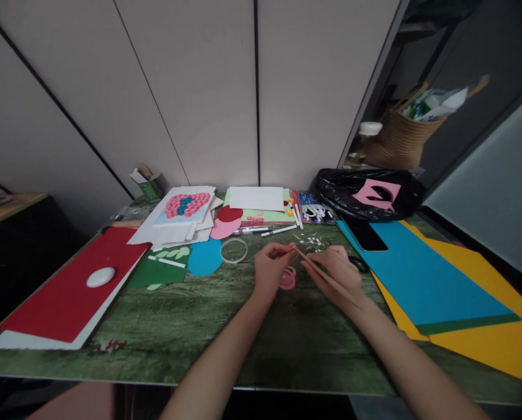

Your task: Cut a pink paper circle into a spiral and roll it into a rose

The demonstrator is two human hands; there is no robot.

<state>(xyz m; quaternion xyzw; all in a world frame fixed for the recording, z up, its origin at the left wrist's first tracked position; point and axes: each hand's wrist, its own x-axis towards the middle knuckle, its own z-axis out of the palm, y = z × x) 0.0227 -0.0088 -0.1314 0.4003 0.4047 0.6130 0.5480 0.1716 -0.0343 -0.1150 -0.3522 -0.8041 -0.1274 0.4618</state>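
Observation:
Near the middle of the table, my left hand [272, 268] pinches a small pink piece [294, 247] between thumb and fingertips. My right hand [337, 274] is closed around a thin tan stick [319, 272], whose tip meets the pink piece. Under and between the hands lies a pink paper spiral [287, 278] on the green table [191, 332]. Small paper scraps [313, 241] are scattered just beyond my right hand. A clear ring [234, 251] rests left of my left hand, beside a blue paper circle [205, 257].
Red paper [68, 291] with a white oval object [100, 277] lies at left. A picture with pink and blue rolled pieces [186, 205] is at back left. At right are blue paper [435, 274], yellow paper [492, 344], a phone [365, 234] and a black bag [343, 192].

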